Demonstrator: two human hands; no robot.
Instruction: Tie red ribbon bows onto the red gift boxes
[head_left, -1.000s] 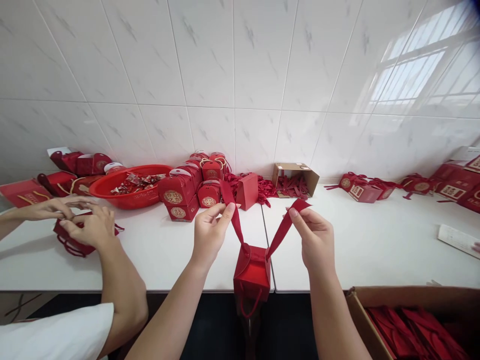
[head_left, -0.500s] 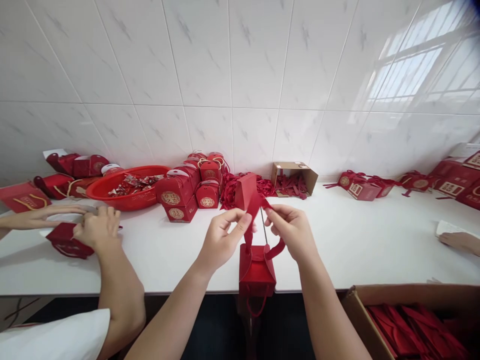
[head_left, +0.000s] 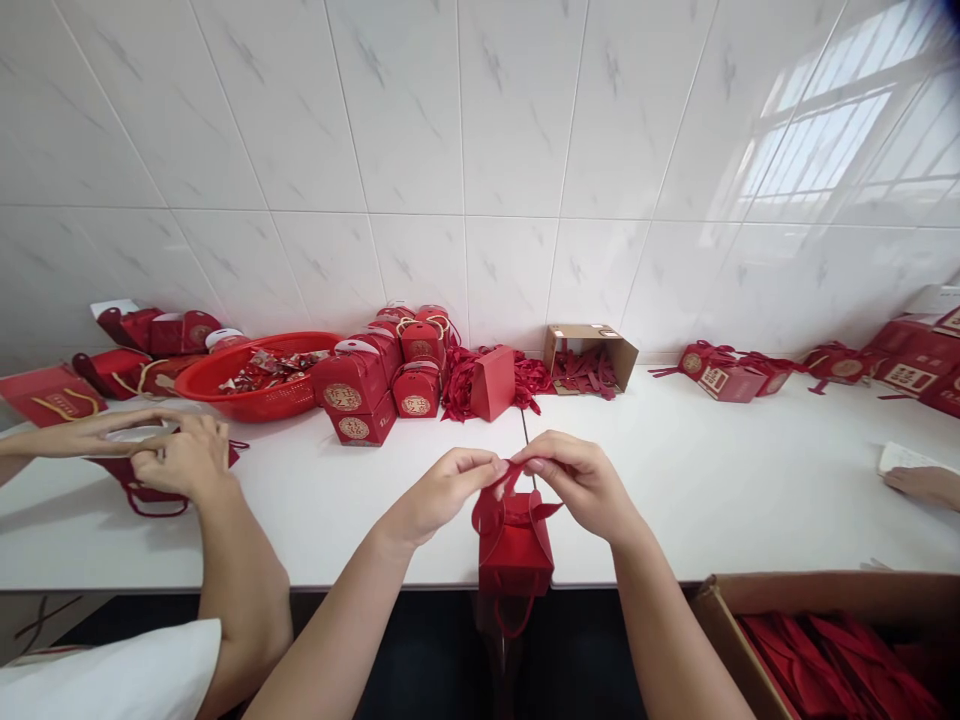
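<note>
A small red gift box [head_left: 516,560] stands at the table's front edge, with a thin cord loop hanging below it. Red ribbon [head_left: 491,510] runs up from its top. My left hand [head_left: 444,492] pinches the ribbon just above the box, thumb against forefinger. Opposite it, my right hand [head_left: 581,478] also pinches the ribbon, and the fingertips of both hands nearly meet. One ribbon end sticks out to the right under my right hand. The fingers partly cover where the ribbon crosses.
Behind are a ribbon heap, a red folded card [head_left: 493,384], an open carton [head_left: 626,362] and stacked red boxes [head_left: 358,395]. A red basket [head_left: 255,405] of wrapped sweets sits left, near a co-worker's hands [head_left: 184,455]. A cardboard box [head_left: 832,588] stands front right; another hand [head_left: 922,484] lies far right.
Both my hands have come down closer to the gift box and together. The ribbon, held up high before, is drawn down over the box top. The co-worker's box has tilted.
</note>
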